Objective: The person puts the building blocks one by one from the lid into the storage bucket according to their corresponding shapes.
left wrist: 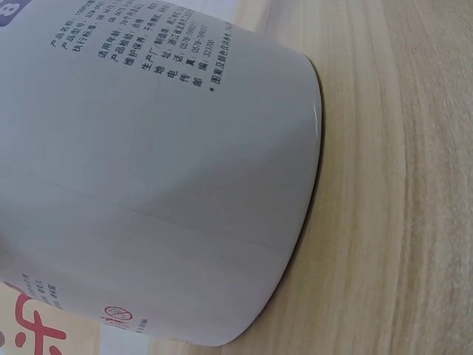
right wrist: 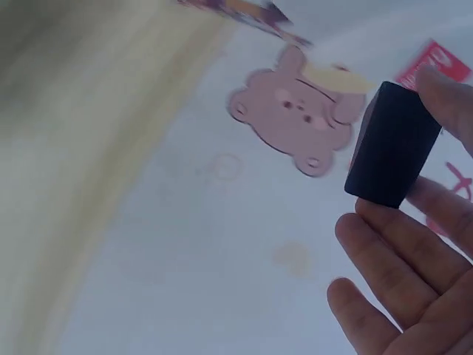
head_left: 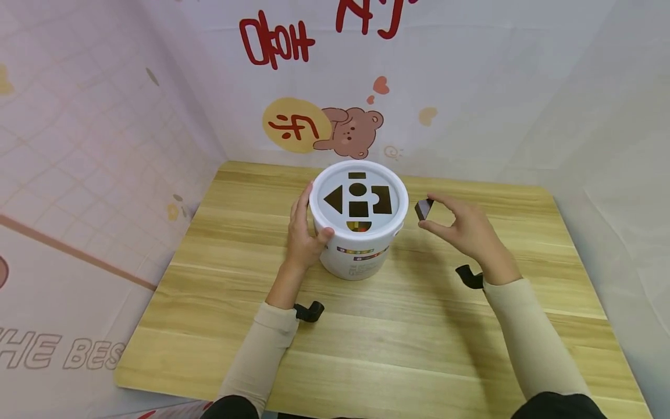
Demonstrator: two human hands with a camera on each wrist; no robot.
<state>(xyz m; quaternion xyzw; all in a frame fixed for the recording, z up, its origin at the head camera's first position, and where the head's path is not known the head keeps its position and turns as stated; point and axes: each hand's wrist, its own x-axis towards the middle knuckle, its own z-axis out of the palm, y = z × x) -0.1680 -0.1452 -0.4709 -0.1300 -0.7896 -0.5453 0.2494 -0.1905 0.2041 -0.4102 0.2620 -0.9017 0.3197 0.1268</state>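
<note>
A white bucket (head_left: 352, 256) stands upright on the table, its lid (head_left: 335, 180) cut with several shaped holes, among them a triangle, a circle and a square. Some coloured pieces show through the front hole. My left hand (head_left: 305, 238) grips the left side of the rim, thumb at the front. To the right of the bucket, apart from it, my right hand (head_left: 466, 227) pinches a small dark block (head_left: 423, 209) between thumb and fingers. In the right wrist view the block (right wrist: 394, 144) looks black with flat faces. Printed text covers the bucket's wall (left wrist: 185, 148) in the left wrist view.
The wood-grain table (head_left: 398, 337) carries the bucket near its back edge. Behind it hangs a white backdrop (head_left: 471, 75) with a printed bear and red lettering. Pale cloth walls (head_left: 99, 116) also close in both sides.
</note>
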